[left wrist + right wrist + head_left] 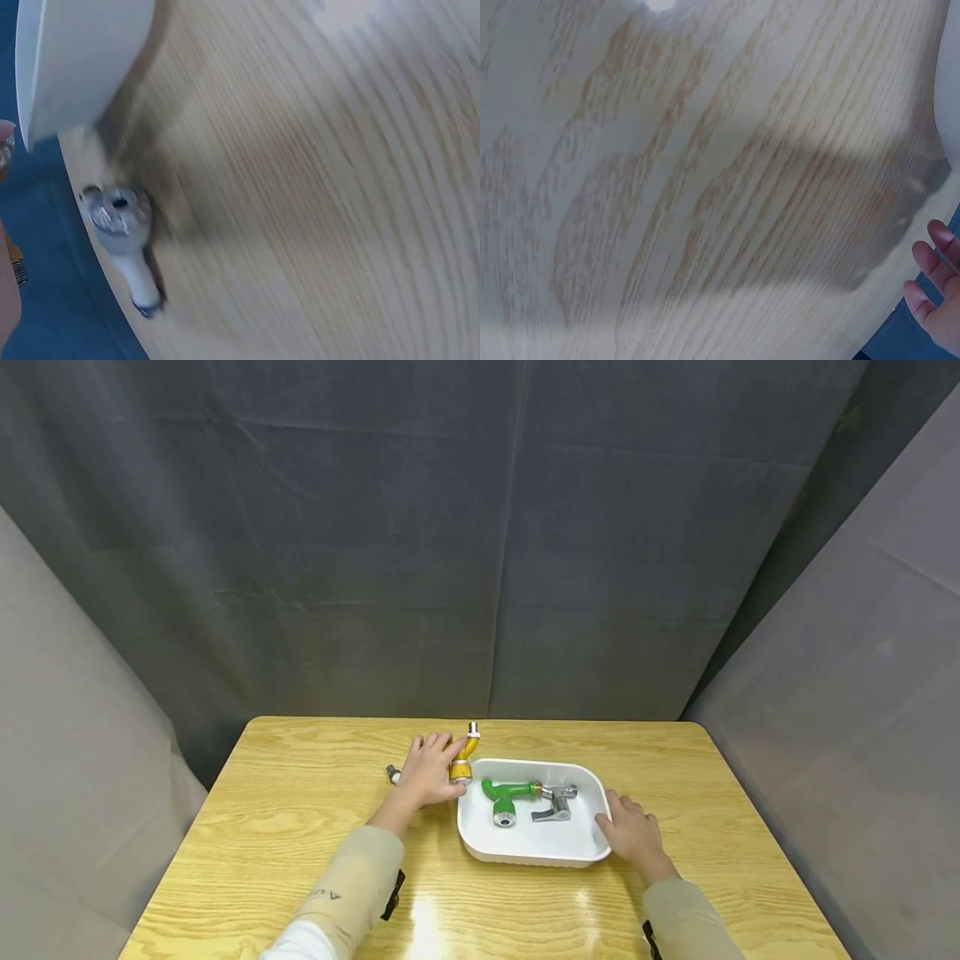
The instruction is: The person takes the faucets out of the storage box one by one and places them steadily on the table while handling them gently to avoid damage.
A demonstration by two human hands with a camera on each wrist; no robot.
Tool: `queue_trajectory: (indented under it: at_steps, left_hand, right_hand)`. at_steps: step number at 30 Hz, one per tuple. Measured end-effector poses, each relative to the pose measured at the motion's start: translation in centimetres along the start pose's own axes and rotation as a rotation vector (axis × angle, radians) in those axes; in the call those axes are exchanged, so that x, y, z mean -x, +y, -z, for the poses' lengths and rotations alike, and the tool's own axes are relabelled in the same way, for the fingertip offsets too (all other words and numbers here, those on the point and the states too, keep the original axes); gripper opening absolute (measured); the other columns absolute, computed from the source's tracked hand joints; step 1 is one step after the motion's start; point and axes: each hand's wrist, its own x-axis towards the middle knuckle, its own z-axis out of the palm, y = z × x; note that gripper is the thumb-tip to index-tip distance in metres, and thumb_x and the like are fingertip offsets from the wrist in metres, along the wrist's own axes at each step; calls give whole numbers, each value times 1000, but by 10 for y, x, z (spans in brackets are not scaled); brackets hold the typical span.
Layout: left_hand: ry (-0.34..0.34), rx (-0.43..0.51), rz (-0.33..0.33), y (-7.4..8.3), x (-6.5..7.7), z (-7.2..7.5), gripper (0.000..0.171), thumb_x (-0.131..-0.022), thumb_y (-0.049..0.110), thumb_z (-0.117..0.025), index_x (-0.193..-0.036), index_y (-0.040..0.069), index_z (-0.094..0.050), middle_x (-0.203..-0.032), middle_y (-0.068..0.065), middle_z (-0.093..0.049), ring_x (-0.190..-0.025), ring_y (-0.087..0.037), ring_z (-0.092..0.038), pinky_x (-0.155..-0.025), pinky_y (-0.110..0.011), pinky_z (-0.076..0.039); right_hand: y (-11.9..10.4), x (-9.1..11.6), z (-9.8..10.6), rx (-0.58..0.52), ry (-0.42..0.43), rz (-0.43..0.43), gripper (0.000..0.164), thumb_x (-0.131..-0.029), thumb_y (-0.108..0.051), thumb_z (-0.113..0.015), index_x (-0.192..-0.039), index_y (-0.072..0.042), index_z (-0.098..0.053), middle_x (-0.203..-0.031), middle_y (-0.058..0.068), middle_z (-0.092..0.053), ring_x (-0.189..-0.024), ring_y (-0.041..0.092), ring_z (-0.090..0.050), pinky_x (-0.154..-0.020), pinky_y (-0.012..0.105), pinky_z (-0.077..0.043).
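My left hand (429, 772) holds a yellow faucet (461, 768) by its side, just over the left end of a white plastic tray (525, 850). Inside the tray lie a green faucet (510, 791) and a silver faucet with a lever (557, 810), end to end. Behind my left hand another faucet, grey and white (127, 232), rests on the table, mostly hidden in the head view. At the tray's right end is my right hand (633, 833), its thumb at the rim and its loose fingers (934, 262) spread outside the wall.
A wooden table (300, 827) carries everything. Its far edge meets a dark grey curtain (375, 568), and pale cloth panels (847, 718) stand on both sides.
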Motion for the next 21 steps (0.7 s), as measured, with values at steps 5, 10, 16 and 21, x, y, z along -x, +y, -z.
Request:
queue_trajectory:
  at_steps: [5,10,16,21]
  left_hand:
    - [-7,45,89,-20,9,-2,80,-63,52,-60,-136,24,-41,-124,-3,-45,-111,-22,-40,-93,-44,-30]
    - [-23,92,187,-38,22,-10,78,-66,48,-60,-137,23,-40,-122,-3,-45,-108,-22,-39,-92,-43,-28]
    - [-16,167,319,-57,44,-19,76,-68,44,-61,-137,20,-40,-124,-7,-45,-112,-25,-37,-96,-48,-24]
    - [-2,196,384,-70,59,-26,73,-69,39,-63,-135,17,-42,-124,-9,-45,-113,-28,-37,-95,-51,-24]
  right_hand:
    - [0,0,0,-4,-5,-7,50,-91,-34,-41,-131,-5,-37,-122,24,-48,-111,42,-44,-87,63,-33]
    - [1,1,1,1,-8,-6,50,-91,-34,-39,-132,-4,-37,-121,24,-48,-111,42,-44,-87,63,-33]
    - [2,1,0,3,-8,-4,51,-92,-34,-38,-132,-4,-36,-121,23,-48,-111,42,-44,-87,63,-33]
    - [2,2,0,-1,-3,-5,51,-92,-34,-38,-133,-4,-36,-121,23,-48,-112,42,-44,-87,63,-32]
